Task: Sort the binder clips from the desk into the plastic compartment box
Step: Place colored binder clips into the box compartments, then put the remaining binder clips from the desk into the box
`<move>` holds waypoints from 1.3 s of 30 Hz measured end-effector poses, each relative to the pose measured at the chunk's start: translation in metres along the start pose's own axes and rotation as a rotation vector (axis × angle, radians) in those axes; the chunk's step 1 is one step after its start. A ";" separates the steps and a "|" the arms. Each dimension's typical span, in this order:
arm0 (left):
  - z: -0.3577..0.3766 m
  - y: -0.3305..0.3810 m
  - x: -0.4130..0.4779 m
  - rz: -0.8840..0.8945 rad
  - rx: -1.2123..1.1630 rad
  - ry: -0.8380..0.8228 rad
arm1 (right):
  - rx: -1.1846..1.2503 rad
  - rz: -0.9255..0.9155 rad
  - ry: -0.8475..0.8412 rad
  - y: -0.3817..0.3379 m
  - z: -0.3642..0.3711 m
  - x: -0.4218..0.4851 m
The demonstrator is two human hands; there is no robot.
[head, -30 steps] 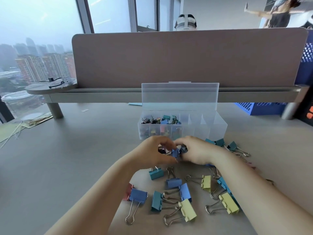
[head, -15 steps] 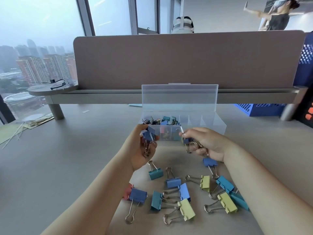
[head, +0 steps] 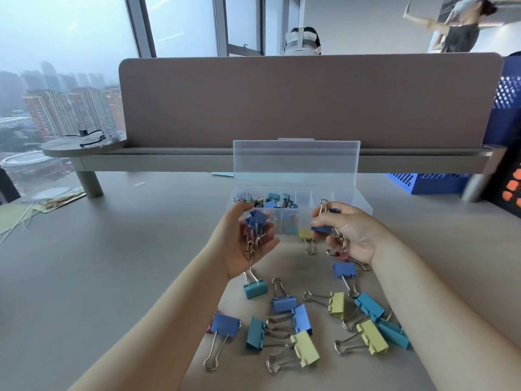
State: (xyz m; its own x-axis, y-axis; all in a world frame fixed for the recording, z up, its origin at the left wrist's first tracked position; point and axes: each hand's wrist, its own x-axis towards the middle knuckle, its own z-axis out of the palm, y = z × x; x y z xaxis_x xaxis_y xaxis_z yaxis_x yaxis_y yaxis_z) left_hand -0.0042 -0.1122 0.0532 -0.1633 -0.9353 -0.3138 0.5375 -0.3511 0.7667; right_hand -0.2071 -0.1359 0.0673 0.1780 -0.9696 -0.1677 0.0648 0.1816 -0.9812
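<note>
A clear plastic compartment box (head: pixel 356 200) stands open on the desk, its lid upright; the left compartments hold small clips. My left hand (head: pixel 239 249) holds a bunch of blue binder clips (head: pixel 255 221) just in front of the box's left end. My right hand (head: pixel 351 235) grips a dark blue clip (head: pixel 322 229) and several more by their wire handles, in front of the box's middle. Several large blue, teal and yellow clips (head: pixel 306 351) lie scattered on the desk below my hands. A small yellow clip (head: pixel 306 235) lies against the box's front.
A brown desk divider (head: pixel 310 100) with a grey shelf (head: pixel 169 162) runs behind the box. A blue perforated crate (head: pixel 431 183) stands at the back right. Papers (head: pixel 50 197) lie at the far left. Other people are behind the divider.
My hands came apart from the middle, each lifting a bunch of blue clips, and have risen toward the box's front. The clips left on the desk have not moved.
</note>
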 end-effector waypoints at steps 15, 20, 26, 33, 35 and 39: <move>0.063 -0.052 0.050 0.325 1.739 0.527 | -1.337 0.034 0.180 -0.002 -0.039 -0.005; 0.063 -0.059 0.055 0.367 1.797 0.621 | -1.364 0.041 0.148 0.004 -0.039 0.001; 0.065 -0.057 0.054 0.336 1.797 0.583 | -1.101 0.009 0.108 -0.006 -0.052 -0.002; 0.074 -0.015 0.037 -0.038 0.548 0.103 | -0.290 0.002 0.043 -0.016 -0.047 0.001; 0.076 0.004 0.040 -0.047 0.399 0.048 | -0.194 -0.008 -0.010 -0.023 -0.039 0.004; 0.085 0.034 0.062 0.006 0.479 0.122 | -0.267 -0.015 -0.026 -0.048 -0.024 0.029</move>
State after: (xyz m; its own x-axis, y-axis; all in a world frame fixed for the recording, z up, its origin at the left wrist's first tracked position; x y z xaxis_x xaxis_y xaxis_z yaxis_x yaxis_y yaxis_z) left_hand -0.0663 -0.1860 0.1072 -0.0484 -0.9356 -0.3498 0.0929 -0.3529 0.9310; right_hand -0.2285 -0.1766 0.1073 0.2039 -0.9668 -0.1538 -0.1932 0.1143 -0.9745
